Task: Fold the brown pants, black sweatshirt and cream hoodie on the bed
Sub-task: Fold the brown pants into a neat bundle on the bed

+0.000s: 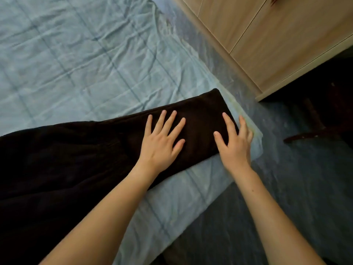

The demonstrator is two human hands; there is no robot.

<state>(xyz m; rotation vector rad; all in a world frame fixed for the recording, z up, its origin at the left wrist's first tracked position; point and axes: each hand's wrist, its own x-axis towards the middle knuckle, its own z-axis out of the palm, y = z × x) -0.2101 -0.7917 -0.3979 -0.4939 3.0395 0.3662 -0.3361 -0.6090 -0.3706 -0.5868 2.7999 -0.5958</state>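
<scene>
On bed (76, 54), left hand (162, 142), right hand (236, 148) touch pants (76, 150).

A bed (80, 115) with a creased, pale blue checked sheet (57, 54) fills the left, beside a mottled blue floor (286, 188), a light wooden wardrobe (267, 35) and a dark furniture leg (305, 135) in shadow at right.

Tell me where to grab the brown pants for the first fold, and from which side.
Probably best: take the brown pants at the narrow end by the bed corner, coming from the right. They lie flat, and that straight free edge sits under the right hand; the left hand rests flat further in.
</scene>
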